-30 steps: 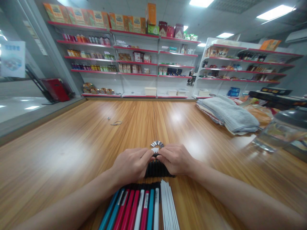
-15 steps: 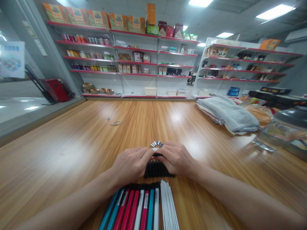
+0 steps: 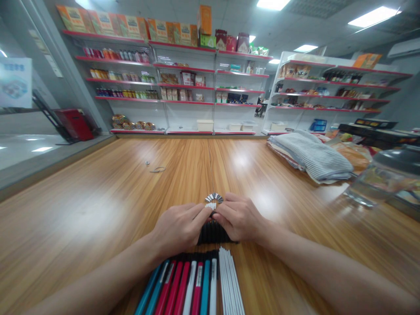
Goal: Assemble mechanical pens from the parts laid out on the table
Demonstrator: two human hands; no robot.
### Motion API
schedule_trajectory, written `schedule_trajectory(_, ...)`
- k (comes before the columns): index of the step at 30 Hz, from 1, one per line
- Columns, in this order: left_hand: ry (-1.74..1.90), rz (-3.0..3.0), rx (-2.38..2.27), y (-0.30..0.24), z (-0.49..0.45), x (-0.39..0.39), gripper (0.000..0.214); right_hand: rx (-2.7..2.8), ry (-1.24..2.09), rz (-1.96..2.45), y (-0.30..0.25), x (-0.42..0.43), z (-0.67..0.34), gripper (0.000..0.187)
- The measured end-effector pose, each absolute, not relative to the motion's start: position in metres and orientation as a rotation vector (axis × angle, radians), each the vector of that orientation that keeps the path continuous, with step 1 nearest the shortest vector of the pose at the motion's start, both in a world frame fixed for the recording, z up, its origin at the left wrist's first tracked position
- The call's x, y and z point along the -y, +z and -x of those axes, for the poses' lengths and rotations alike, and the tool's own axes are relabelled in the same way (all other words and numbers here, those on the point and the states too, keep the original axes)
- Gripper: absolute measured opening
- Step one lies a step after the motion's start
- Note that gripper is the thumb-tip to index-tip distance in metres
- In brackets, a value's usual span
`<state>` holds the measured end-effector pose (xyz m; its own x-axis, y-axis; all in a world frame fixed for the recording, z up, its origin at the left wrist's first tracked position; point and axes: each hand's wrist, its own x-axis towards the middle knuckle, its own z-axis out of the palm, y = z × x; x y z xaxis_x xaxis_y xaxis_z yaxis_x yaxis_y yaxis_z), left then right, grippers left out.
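My left hand (image 3: 179,227) and my right hand (image 3: 239,217) rest close together on a wooden table (image 3: 98,197). Their fingers are curled and pressed from both sides onto a row of black pen parts (image 3: 213,232). Just beyond my fingertips lies a fan of silver pen tips (image 3: 214,198) with small white pieces (image 3: 211,205) below it. Nearer me lies a row of blue, red and white pen barrels (image 3: 183,286), and beside it several thin white refills (image 3: 229,282).
Folded striped cloths (image 3: 311,157) lie at the right. A clear jar with a grey lid (image 3: 383,177) stands at the far right edge. A small ring and a metal bit (image 3: 157,169) lie further out on the left. Store shelves (image 3: 183,83) fill the background.
Both hands have shifted very slightly away from me along the black parts; the fingers stay pinched in the same way.
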<state>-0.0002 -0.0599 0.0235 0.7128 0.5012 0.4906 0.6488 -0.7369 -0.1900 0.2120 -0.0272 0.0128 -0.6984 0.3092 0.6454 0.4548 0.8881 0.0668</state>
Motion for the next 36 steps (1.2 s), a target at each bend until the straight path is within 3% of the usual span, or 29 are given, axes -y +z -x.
schedule_trajectory(9,-0.579,2.574,0.928,0.023,0.002,0.058,0.063,2.340,-0.232,0.581,0.016,0.031,-0.215,0.022)
schedule_trajectory(18,-0.411,2.696,0.907,0.037,-0.008,0.070,0.056,2.167,-0.171,0.485,0.016,0.038,-0.205,0.049)
schedule_trajectory(26,-0.511,2.714,1.007,0.026,-0.005,0.064,0.068,2.165,-0.249,0.599,0.022,0.041,-0.205,0.012)
schedule_trajectory(32,-0.595,2.634,1.044,0.019,-0.003,0.058,0.070,2.237,-0.189,0.619,0.021,0.037,-0.208,0.014)
schedule_trajectory(36,-0.736,2.569,1.197,0.019,-0.005,0.059,0.060,2.297,-0.172,0.635,0.022,0.039,-0.209,0.015)
